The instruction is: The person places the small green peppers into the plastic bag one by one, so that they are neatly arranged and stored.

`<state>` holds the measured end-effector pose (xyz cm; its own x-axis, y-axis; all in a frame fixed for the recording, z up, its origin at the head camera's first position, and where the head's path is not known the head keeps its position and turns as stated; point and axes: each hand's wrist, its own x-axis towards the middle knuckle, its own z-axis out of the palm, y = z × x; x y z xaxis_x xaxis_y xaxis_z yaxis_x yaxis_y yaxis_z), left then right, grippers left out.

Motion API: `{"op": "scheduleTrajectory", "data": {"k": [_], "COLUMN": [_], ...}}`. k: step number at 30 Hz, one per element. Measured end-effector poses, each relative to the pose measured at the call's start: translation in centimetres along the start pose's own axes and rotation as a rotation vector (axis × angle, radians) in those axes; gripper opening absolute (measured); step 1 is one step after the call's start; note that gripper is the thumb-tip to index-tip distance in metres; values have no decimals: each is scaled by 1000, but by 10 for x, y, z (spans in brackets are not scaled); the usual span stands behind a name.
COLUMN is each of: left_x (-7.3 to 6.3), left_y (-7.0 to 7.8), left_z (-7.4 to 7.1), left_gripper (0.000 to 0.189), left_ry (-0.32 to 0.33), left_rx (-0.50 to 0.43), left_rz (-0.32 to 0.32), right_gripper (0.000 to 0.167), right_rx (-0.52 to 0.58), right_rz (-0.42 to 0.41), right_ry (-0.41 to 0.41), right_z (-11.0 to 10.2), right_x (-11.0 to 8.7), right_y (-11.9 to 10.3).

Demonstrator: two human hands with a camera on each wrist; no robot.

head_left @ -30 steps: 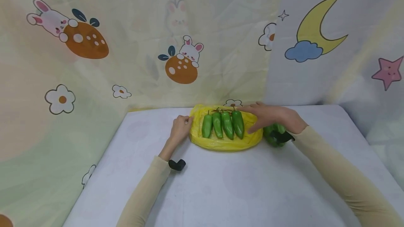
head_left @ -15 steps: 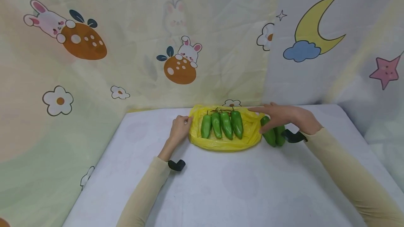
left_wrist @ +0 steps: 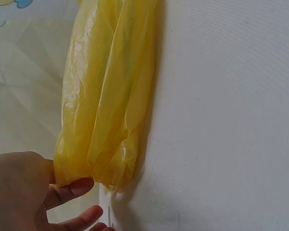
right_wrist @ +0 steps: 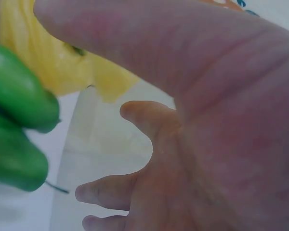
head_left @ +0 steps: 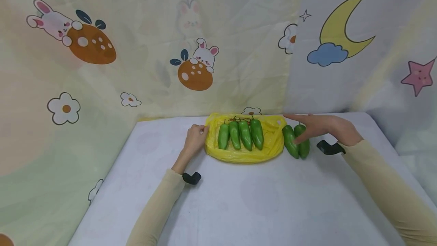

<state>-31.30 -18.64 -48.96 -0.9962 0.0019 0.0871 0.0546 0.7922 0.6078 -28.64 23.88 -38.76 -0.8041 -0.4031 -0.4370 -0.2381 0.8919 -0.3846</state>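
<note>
My left hand (head_left: pixel 195 139) pinches the left edge of a yellow plastic bag (head_left: pixel 246 158); in the left wrist view the bag's end (left_wrist: pixel 106 120) sits between thumb and index finger. Several green chili peppers (head_left: pixel 246 134) lie side by side in the bag's open mouth, stems to the back. Two more green peppers (head_left: pixel 290 141) lie on the table against the bag's right side. Over these two hovers my right hand (head_left: pixel 324 126), fingers spread and holding nothing. In the right wrist view the pair of peppers (right_wrist: pixel 19 154) shows at the left, apart from the fingers.
The white-covered table (head_left: pixel 239 204) stretches out in front of the bag. A cloth backdrop (head_left: pixel 239 67) with cartoon prints rises right behind the table's back edge. Black wrist straps (head_left: pixel 329 148) sit at both cuffs.
My right hand has moved right, from above the bag to above the two loose peppers, which now show more fully. The left hand keeps its grip on the bag's edge.
</note>
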Motion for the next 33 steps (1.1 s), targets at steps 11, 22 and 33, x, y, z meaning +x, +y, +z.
{"op": "scheduleTrajectory", "data": {"k": [11,22,33], "left_x": [1,0,-3], "left_y": [0,3,6], "left_z": [1,0,-3], "left_gripper": [39,39,41], "left_ry": [8,1,-4], "left_rx": [-5,3,-13], "left_rz": [2,-10,-2], "right_gripper": [110,109,109], "right_rx": [48,-4,13], "right_rz": [28,83,92], "right_ry": [-91,-92,-97], "right_z": [14,25,30], "right_x": [5,13,16], "right_y": [23,32,35]}}
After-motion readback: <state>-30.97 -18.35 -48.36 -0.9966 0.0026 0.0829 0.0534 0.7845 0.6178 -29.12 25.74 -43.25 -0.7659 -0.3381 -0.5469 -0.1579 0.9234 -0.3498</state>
